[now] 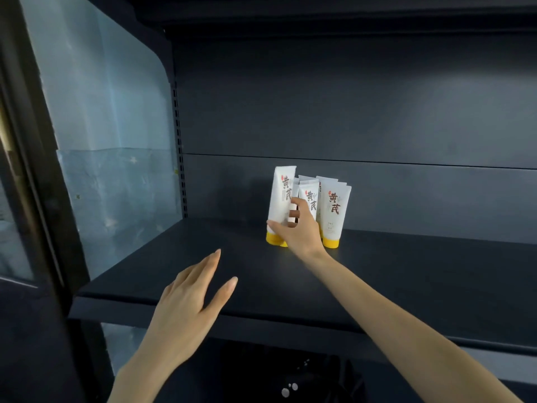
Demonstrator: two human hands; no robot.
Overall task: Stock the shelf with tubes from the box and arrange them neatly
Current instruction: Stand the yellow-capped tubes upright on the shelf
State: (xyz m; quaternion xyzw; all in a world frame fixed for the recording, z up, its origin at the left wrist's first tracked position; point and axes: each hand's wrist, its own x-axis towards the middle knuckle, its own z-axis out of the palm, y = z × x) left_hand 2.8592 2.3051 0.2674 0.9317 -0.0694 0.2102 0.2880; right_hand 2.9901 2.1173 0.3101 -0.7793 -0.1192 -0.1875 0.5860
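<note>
White tubes (334,210) with yellow caps stand cap-down, clustered on the dark shelf (436,271); my right fingers (297,203) grip the tilted leftmost tube (283,193).

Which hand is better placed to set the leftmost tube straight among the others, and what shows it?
Right. The right hand grips the leftmost tube, beside the other tubes on the shelf. The left hand is open near the shelf's front edge, apart from every tube.
</note>
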